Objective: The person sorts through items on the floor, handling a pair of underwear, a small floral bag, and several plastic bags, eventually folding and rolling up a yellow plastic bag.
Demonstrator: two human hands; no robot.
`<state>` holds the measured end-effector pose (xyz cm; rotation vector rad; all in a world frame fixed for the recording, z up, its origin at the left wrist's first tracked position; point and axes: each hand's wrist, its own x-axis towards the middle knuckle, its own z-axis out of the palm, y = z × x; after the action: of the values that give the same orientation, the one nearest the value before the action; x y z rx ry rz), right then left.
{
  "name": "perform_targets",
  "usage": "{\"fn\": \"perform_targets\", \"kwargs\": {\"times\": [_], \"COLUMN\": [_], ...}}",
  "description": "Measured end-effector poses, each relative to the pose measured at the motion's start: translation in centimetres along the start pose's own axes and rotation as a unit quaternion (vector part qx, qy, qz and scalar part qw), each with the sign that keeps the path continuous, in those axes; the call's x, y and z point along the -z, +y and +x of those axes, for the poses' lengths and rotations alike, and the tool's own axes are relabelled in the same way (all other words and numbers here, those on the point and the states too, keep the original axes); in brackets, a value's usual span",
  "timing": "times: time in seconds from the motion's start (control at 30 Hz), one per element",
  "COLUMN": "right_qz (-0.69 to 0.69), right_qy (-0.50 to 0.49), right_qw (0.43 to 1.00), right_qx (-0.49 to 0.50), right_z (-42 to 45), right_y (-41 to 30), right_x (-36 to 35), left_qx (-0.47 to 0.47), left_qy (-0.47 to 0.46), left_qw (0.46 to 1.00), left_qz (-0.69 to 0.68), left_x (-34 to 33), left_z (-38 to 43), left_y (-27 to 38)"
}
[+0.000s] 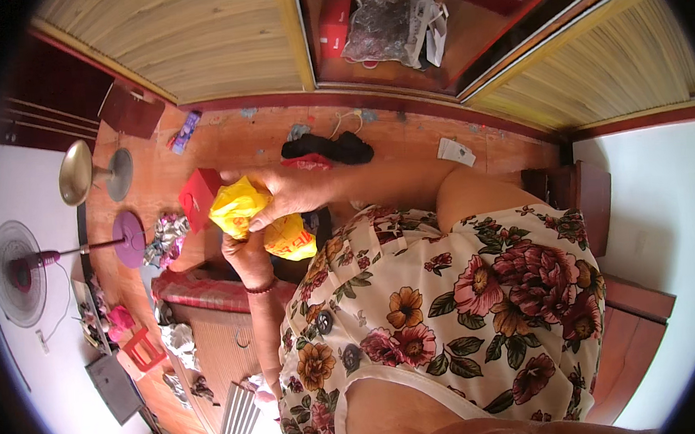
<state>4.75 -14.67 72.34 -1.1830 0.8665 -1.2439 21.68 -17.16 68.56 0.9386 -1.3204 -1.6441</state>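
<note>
A crumpled yellow plastic bag (238, 203) with red printing is held in front of my body. My right hand (289, 191) grips it from above, its thumb pressed on the plastic. Just below, my left hand (247, 259), with a beaded bracelet at the wrist, pinches the bag's lower side. A looser part of the yellow plastic (292, 237) hangs beside my right hand, close to my floral shirt (413, 308). Whether anything is inside the bag cannot be seen. A red box or paper bag (199, 197) shows just beyond the yellow bag.
Black cloth (331, 148) and a white paper (456, 151) lie on the tiled floor. A purple-based fan (128, 239) and a gold-coloured stand (76, 174) are at left. A bed (214, 329) with a plaid cover lies near my left arm. An opened cabinet (468, 48) holds plastic-wrapped items.
</note>
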Motion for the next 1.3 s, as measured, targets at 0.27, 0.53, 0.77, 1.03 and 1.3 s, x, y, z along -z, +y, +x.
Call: {"fn": "perform_targets", "kwargs": {"times": [0.27,0.53,0.77,1.03,1.3], "right_qz": [0.145,0.034,0.192,0.198,-0.19], "right_qy": [0.176,0.083,0.042,-0.002,0.059], "right_qw": [0.973,0.988,0.914,0.91,0.975], "right_qx": [-0.021,-0.127,-0.356,-0.365,0.096], "right_z": [0.9,-1.2,-1.5,-2.0,-2.7], "right_y": [0.6,1.4,2.0,3.3,2.8], "right_x": [1.3,4.4,4.3,4.3,2.1], "left_qx": [-0.077,-0.45,-0.492,-0.486,-0.105], "left_qy": [-0.061,-0.062,-0.022,-0.165,0.036], "left_qw": [0.978,0.779,0.772,0.723,0.981], "left_qz": [0.184,0.431,0.401,0.463,0.161], "left_x": [-2.4,-2.6,-2.2,-1.3,1.0], "left_z": [1.0,2.5,2.0,1.8,1.4], "left_y": [-0.6,-0.9,-1.9,0.1,-1.6]}}
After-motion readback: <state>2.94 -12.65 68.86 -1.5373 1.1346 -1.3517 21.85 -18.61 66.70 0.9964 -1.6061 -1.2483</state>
